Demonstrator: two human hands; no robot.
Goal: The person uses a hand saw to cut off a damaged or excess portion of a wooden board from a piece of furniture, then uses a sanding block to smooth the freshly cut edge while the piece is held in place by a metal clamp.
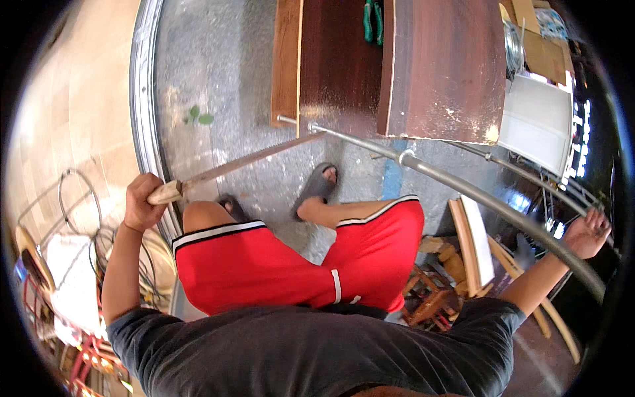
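Note:
My left hand point(144, 202) is closed round the pale wooden handle point(164, 193) of what looks like a handsaw. Its long, narrow, brownish blade point(245, 161) slants up to the right, the tip by the end of a thick grey metal pipe point(360, 140). That pipe runs from the middle of the picture to the lower right, passing over my right wrist. A thinner metal tube point(522, 173) lies beyond it. Far out on the right, my right hand point(585, 235) has its fingers curled round this tube's outer end, partly blurred near the dark rim.
Ahead stands a dark brown wooden cabinet point(443, 73) with green-handled pliers point(373, 23) on it. Wood pieces point(471, 245) lie at right, near a white box point(534, 119). A metal door track point(145, 79) edges the left. Cables point(106, 245) clutter the lower left.

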